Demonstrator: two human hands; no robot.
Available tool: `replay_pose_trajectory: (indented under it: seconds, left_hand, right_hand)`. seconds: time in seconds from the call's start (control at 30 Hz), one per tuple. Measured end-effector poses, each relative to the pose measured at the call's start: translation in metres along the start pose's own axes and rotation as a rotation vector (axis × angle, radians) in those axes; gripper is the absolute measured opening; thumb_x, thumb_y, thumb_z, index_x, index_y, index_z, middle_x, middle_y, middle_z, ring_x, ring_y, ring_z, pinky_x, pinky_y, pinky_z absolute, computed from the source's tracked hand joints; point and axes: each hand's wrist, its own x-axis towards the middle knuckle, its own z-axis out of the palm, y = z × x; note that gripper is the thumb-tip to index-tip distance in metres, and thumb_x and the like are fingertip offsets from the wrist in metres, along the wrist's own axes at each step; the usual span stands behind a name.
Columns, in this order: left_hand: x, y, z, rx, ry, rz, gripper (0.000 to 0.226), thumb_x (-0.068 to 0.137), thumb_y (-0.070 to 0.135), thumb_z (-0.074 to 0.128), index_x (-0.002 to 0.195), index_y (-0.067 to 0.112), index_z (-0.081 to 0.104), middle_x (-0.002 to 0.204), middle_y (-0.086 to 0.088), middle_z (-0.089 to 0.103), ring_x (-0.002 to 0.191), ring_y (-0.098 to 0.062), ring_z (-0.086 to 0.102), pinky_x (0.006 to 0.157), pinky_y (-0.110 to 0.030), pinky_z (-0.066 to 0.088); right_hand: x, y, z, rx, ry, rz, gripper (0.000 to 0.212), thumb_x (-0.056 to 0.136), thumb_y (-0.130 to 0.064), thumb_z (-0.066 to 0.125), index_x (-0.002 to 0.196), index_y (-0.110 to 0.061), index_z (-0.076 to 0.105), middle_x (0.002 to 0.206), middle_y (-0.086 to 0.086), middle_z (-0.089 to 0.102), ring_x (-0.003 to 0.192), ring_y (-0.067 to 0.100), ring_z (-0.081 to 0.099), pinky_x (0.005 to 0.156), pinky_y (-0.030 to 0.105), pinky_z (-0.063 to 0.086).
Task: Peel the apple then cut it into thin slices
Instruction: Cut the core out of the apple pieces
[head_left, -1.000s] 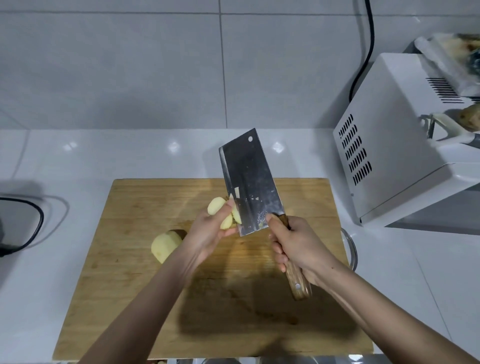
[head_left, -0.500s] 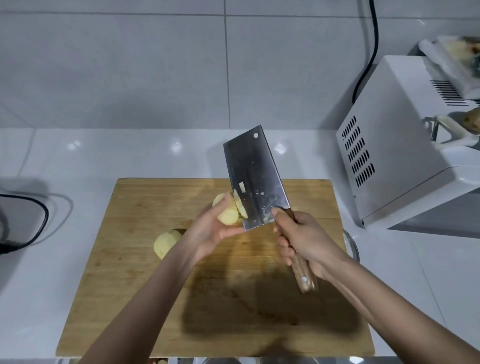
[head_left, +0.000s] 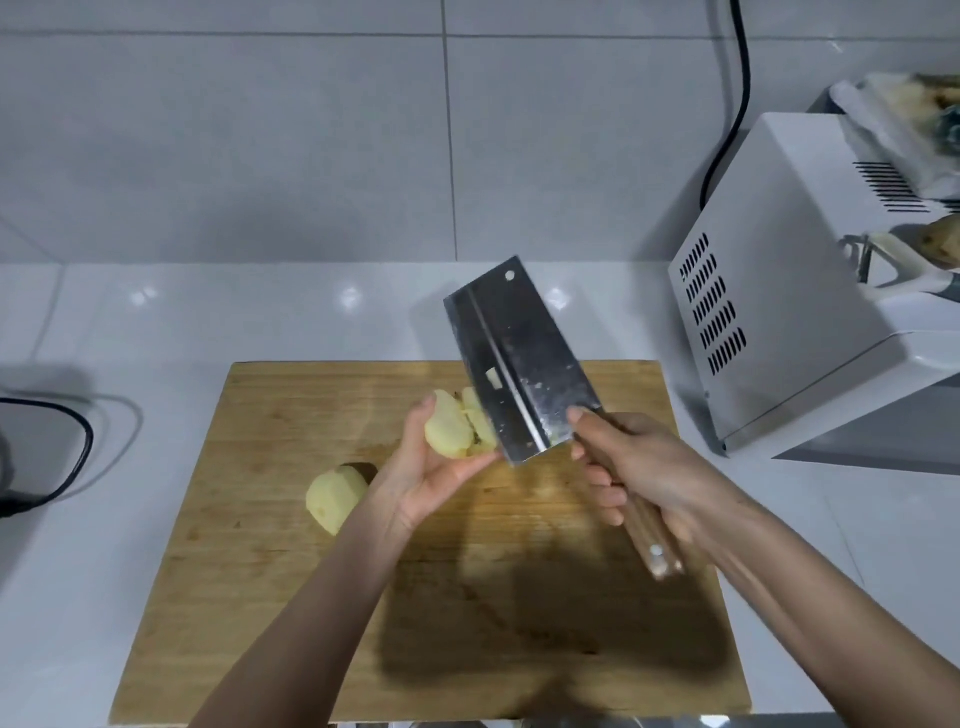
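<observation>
Cleaver (head_left: 514, 358) now deeper into the held apple piece (head_left: 447, 432), its cut wider.

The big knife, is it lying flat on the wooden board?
No, the right hand holds the knife up against the apple piece.

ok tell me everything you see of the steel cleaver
The rectangular steel cleaver has a hole near its far corner, a riveted wooden handle and pale bits stuck on the blade. The right hand grips the handle, tilting it above the wooden cutting board, edge against the peeled apple piece in the left hand.
</observation>
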Motion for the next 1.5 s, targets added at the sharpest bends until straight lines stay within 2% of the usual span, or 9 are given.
replay_pose_trajectory:
  seconds: [0.23,0.3,0.43,0.57,0.93,1.07,1.23,1.37,1.5]
  left_hand:
    - [-0.001,0.012,-0.013,0.137,-0.002,0.111,0.102,0.045,0.036,0.093,0.131,0.007,0.047,0.12,-0.021,0.064,0.114,-0.033,0.06,0.096,-0.055,0.047]
    - [0.0,0.008,-0.009,0.12,0.071,0.143,0.103,0.043,0.031,0.093,0.132,0.006,0.048,0.114,-0.017,0.068,0.11,-0.029,0.063,0.102,-0.049,0.043]
    - [0.003,0.007,-0.004,0.194,-0.047,0.204,0.124,0.032,0.032,0.097,0.138,0.001,0.04,0.129,-0.012,0.059,0.131,-0.024,0.046,0.112,-0.037,0.033]
    - [0.004,0.01,-0.009,0.268,-0.13,0.214,0.114,0.036,0.034,0.096,0.133,0.002,0.045,0.13,-0.013,0.059,0.126,-0.022,0.051,0.108,-0.033,0.037]
    - [-0.005,0.008,-0.011,0.379,-0.148,0.271,0.112,0.041,0.038,0.093,0.132,-0.001,0.041,0.125,-0.009,0.063,0.127,-0.024,0.051,0.107,-0.035,0.039]
    - [-0.004,0.009,-0.012,0.428,-0.164,0.277,0.091,0.045,0.041,0.091,0.111,-0.001,0.045,0.116,-0.008,0.066,0.132,-0.028,0.044,0.11,-0.036,0.036]
    - [-0.01,0.011,-0.011,0.431,-0.164,0.256,0.119,0.047,0.036,0.091,0.141,-0.002,0.03,0.137,-0.017,0.049,0.133,-0.028,0.044,0.112,-0.039,0.032]
    - [-0.01,0.008,-0.013,0.553,-0.132,0.268,0.109,0.04,0.039,0.094,0.131,0.01,0.042,0.125,-0.012,0.058,0.12,-0.022,0.055,0.098,-0.03,0.047]
    - [-0.008,0.007,-0.008,0.512,-0.152,0.282,0.113,0.041,0.039,0.094,0.134,0.005,0.04,0.123,-0.01,0.061,0.125,-0.022,0.052,0.105,-0.034,0.042]
  right_hand:
    - [-0.019,-0.001,0.0,-0.55,0.241,-0.462,0.034,0.092,-0.036,0.05,0.066,-0.017,0.043,0.04,-0.004,0.042,0.032,0.008,0.042,0.042,0.025,0.039]
    - [-0.022,0.015,0.014,-0.792,0.327,-0.6,0.029,0.09,-0.035,0.053,0.067,-0.021,0.043,0.043,-0.01,0.035,0.04,0.006,0.047,0.038,0.013,0.028]
    - [-0.018,0.037,0.028,-1.126,0.395,-0.747,0.032,0.089,-0.042,0.05,0.076,-0.013,0.053,0.045,-0.014,0.024,0.032,0.012,0.038,0.037,0.019,0.017]
    - [-0.007,0.047,0.026,-1.175,0.449,-0.864,0.038,0.086,-0.043,0.041,0.073,-0.01,0.055,0.04,-0.006,0.044,0.031,0.019,0.046,0.039,0.018,0.023]
    - [-0.006,0.053,0.031,-1.215,0.447,-0.928,0.036,0.085,-0.041,0.043,0.074,-0.01,0.057,0.04,-0.007,0.046,0.029,0.014,0.044,0.038,0.016,0.024]
    - [-0.007,0.053,0.032,-1.227,0.442,-0.917,0.036,0.085,-0.041,0.042,0.074,-0.01,0.057,0.04,-0.007,0.046,0.029,0.013,0.044,0.038,0.015,0.023]
    - [-0.007,0.052,0.033,-1.231,0.426,-0.918,0.038,0.086,-0.042,0.041,0.073,-0.009,0.056,0.039,-0.007,0.042,0.028,0.012,0.041,0.035,0.017,0.026]
    - [-0.006,0.05,0.037,-1.24,0.456,-0.891,0.039,0.085,-0.042,0.039,0.07,-0.01,0.055,0.037,-0.006,0.043,0.027,0.014,0.041,0.034,0.019,0.022]
    - [-0.006,0.05,0.039,-1.254,0.476,-0.894,0.04,0.086,-0.041,0.039,0.071,-0.008,0.056,0.037,-0.004,0.043,0.027,0.016,0.042,0.034,0.018,0.025]
